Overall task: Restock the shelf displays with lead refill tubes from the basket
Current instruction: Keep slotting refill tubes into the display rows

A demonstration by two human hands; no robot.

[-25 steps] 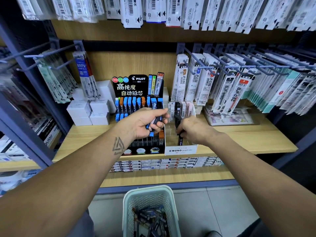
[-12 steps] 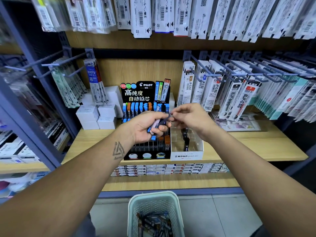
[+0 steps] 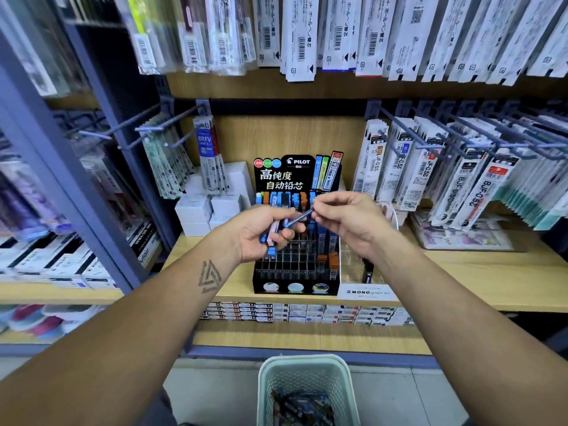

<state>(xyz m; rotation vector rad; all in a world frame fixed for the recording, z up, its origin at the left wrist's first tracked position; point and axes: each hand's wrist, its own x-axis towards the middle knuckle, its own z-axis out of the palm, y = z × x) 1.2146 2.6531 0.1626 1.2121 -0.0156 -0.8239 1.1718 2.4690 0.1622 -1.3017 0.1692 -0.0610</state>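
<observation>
My left hand (image 3: 261, 232) grips a bunch of lead refill tubes (image 3: 273, 233); right hand (image 3: 347, 216) pinches one blue tube (image 3: 299, 217) by its tip. Light, stiff, prob slick plastic, so I'd hold mid-barrel.

Bright, even overhead store light, soft shadows only. Centre sharp: Pilot lead display (image 3: 296, 229) text readable. Strong wide-angle bowing at edges; shelf upright (image 3: 46, 167) at 9 o'clock leans and smears. Hanging refill packs (image 3: 307, 35) at 12 o'clock motion-blurred, slight glare on sleeves. Basket (image 3: 307, 392) at 6 o'clock soft, contents murky.
</observation>
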